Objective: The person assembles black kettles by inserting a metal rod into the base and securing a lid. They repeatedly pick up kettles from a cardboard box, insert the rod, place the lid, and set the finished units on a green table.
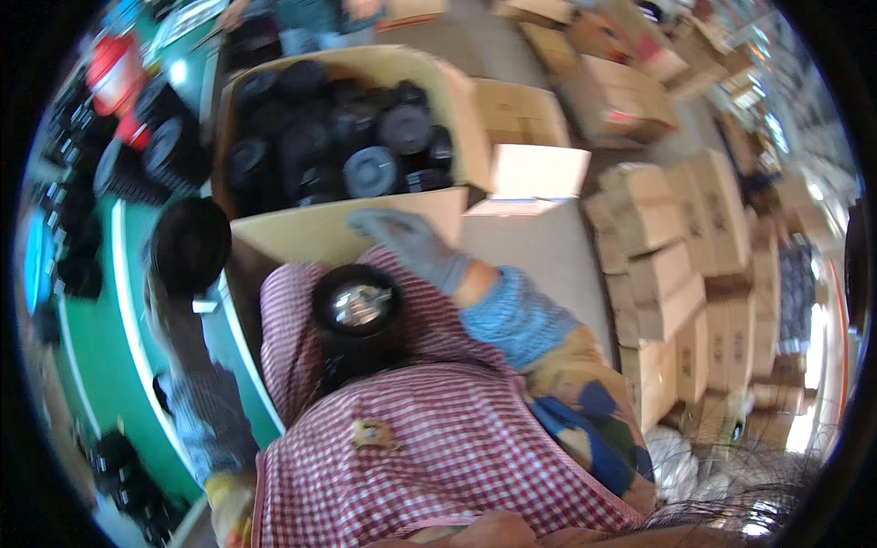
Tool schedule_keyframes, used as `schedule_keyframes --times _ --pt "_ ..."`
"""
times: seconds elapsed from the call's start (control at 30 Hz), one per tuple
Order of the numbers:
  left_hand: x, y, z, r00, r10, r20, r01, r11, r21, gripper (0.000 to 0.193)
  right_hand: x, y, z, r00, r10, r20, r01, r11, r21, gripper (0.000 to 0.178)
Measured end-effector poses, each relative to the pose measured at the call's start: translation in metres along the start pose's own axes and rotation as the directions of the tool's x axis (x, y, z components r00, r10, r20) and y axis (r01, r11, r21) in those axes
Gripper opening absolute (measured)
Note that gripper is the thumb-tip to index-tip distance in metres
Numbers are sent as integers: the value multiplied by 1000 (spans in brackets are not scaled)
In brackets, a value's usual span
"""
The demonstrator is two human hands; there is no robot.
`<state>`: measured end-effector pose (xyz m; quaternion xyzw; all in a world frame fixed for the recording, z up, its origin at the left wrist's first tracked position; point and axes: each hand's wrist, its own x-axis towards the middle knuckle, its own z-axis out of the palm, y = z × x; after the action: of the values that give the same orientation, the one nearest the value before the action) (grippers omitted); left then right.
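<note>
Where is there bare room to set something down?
The green bench has a bare stretch between the black items farther up it and the black cluster below. Grey floor shows bare between the right sleeve and stacked cartons. The open carton is crowded with black containers; a shiny-topped black piece sits against the checked apron.

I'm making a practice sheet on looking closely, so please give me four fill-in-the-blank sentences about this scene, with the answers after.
1. The ____ hand holds up a round part.
2. The pieces in the carton are mostly coloured ____.
3. The apron has a red-and-white ____ pattern.
4. The table at the person's left is coloured ____.

Missing words: left; black; checked; green.
</note>
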<state>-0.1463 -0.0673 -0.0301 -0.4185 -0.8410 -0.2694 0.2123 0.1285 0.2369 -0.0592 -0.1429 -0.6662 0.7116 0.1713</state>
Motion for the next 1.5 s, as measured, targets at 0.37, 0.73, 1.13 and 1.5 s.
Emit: schedule_keyframes --times 0.37,0.73,1.13,1.5 --pt "12 -291 47 372 -926 61 719 246 -650 45 30 -52 23 733 346 586 399 479 -782 66" --pt "33 134 -2 535 644 547 -309 752 -583 59 12 -4 -9 933 -248 262 360 610 -706 50" --pt "-46 72 -22 760 7 650 643 -148 -751 40 -87 -25 8 941 -254 222 338 706 -622 132" --pt "-139 97 9 788 -28 615 607 -134 -784 41 -103 -53 60 788 -590 175 600 673 -433 127"
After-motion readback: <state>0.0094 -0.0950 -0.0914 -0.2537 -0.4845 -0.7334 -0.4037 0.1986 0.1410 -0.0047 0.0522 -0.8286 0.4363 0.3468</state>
